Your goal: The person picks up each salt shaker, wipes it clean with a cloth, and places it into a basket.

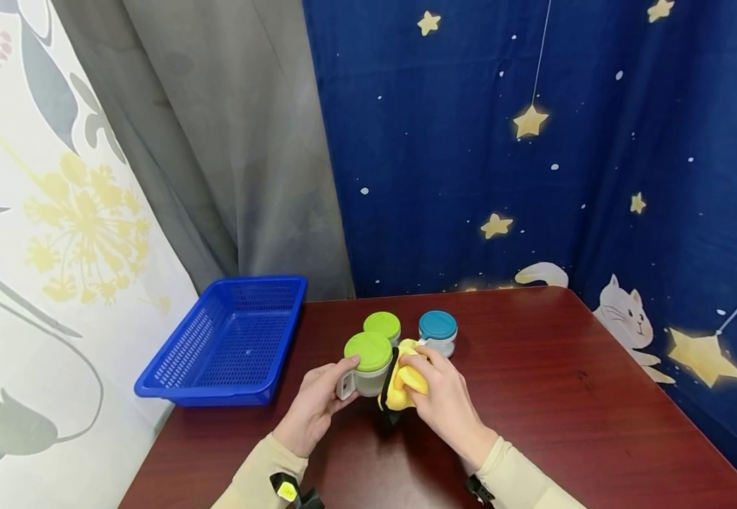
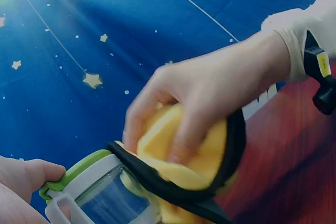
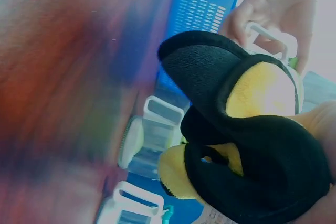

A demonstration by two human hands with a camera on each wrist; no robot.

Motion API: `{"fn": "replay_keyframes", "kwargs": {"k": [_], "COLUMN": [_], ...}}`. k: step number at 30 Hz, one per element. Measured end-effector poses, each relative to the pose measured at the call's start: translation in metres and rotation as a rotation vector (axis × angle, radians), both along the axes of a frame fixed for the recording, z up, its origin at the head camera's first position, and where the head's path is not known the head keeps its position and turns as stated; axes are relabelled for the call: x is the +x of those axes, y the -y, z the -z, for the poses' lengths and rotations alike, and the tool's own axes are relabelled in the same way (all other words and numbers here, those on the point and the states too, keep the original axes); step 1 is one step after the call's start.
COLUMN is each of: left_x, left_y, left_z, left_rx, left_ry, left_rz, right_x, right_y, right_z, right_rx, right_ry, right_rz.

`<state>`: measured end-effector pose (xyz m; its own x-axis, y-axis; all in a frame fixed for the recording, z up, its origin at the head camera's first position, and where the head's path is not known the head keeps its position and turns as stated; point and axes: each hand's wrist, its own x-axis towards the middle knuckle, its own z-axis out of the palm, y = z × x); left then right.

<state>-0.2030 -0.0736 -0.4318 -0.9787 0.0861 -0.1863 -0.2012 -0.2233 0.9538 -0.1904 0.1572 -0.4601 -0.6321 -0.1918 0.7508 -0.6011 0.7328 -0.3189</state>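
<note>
- The step in hand looks like wiping the side of a jar (image 1: 370,382) with a cloth (image 1: 396,390); doing it well probably means keeping the jar steady while the cloth follows the curve of the glass.
- A firm grip by the handle (image 1: 345,384) and lid (image 1: 368,350) should resist the push from the other side; turning the jar a little at a time would bring fresh glass under the cloth.
- The loose dark edge is best kept gathered, since it could snag the jars just beyond the hands.
- The left hand (image 1: 319,403) is grasping the jar from its handle side, thumb on the lid's rim and fingers lower down; whether the base touches the desk (image 1: 533,396) I cannot tell.
- The right hand (image 1: 447,399) is closed around the bunched cloth, fingers and thumb sunk in the yellow folds, pressing it to the jar's side facing that hand.
- Beyond the left hand, behind the held jar, stands a green-lidded jar (image 1: 382,322); just past the right hand's fingertips stands a blue-lidded jar (image 1: 438,324).
- A basket (image 1: 220,400) sits to the left hand's outer side.
</note>
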Motion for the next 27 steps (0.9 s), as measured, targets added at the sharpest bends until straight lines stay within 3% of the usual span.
{"fn": "replay_keyframes", "kwargs": {"k": [10,16,27], "left_x": [0.0,0.001,0.002], "left_y": [0.004,0.005,0.008], "left_z": [0.009,0.012,0.013], "left_rx": [0.025,0.031,0.007], "left_ry": [0.014,0.007,-0.023], "left_rz": [0.014,-0.016,-0.081], "right_x": [-0.004,0.0,0.0], "right_y": [0.001,0.004,0.005], "right_z": [-0.026,-0.028,-0.027], "right_rx": [-0.067,-0.088,-0.097], "right_ry": [0.025,0.08,0.06], "right_rz": [-0.029,-0.037,-0.091]}}
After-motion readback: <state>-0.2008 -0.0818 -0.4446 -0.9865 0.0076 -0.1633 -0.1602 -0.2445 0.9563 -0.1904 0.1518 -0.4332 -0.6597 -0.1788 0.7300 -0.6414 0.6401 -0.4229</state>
